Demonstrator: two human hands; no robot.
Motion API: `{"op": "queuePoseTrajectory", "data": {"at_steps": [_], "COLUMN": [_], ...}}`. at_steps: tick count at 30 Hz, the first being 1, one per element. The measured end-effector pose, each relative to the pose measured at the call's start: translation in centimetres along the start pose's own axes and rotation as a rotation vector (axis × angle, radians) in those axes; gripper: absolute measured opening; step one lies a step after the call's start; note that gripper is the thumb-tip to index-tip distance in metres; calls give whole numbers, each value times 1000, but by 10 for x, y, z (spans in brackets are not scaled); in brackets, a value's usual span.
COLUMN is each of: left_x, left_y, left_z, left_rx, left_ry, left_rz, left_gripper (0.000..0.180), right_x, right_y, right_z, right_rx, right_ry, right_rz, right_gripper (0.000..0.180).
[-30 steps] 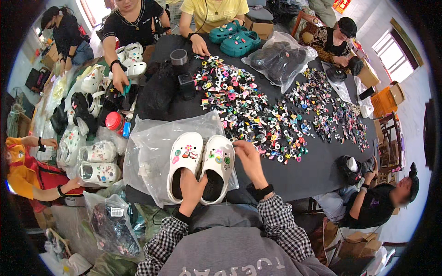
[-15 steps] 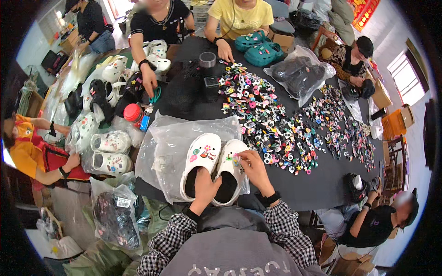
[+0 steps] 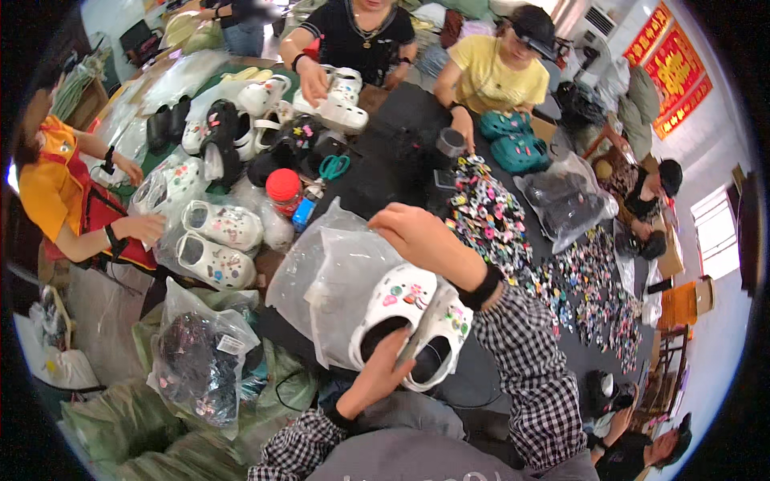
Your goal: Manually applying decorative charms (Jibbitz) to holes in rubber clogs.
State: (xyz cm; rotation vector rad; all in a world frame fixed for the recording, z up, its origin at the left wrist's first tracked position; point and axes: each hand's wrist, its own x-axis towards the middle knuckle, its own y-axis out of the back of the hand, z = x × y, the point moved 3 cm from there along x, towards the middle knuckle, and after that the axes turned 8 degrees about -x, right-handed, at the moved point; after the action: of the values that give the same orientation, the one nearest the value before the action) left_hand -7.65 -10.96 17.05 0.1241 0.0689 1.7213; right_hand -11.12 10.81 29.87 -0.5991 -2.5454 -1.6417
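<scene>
In the head view, my left hand (image 3: 377,377) is gripping a pair of white clogs (image 3: 413,321) by their heel ends, their long axis running away from me, toes pointing toward the table's (image 3: 385,172) middle. My right hand (image 3: 417,236) is pinching a clear plastic bag (image 3: 337,272) above them. My right forearm is covering part of the right clog, and my left fingers are hidden inside the opening.

The person wore a black-and-white checked shirt with long sleeves over a grey top. A black wristband sat on the right wrist (image 3: 481,287), another black band on the left wrist (image 3: 341,417).
</scene>
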Motion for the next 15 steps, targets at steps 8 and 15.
{"op": "queuePoseTrajectory", "data": {"at_steps": [8, 15], "left_x": [-31, -56], "left_y": [74, 108], "left_z": [33, 22], "left_rx": [-367, -530], "left_ry": [296, 319], "left_rz": [53, 469], "left_gripper": [43, 32], "right_x": [125, 155], "right_y": [-113, -200], "right_z": [54, 104], "right_rx": [-109, -330], "right_ry": [-121, -106], "right_rz": [-139, -149], "right_gripper": [19, 20]}}
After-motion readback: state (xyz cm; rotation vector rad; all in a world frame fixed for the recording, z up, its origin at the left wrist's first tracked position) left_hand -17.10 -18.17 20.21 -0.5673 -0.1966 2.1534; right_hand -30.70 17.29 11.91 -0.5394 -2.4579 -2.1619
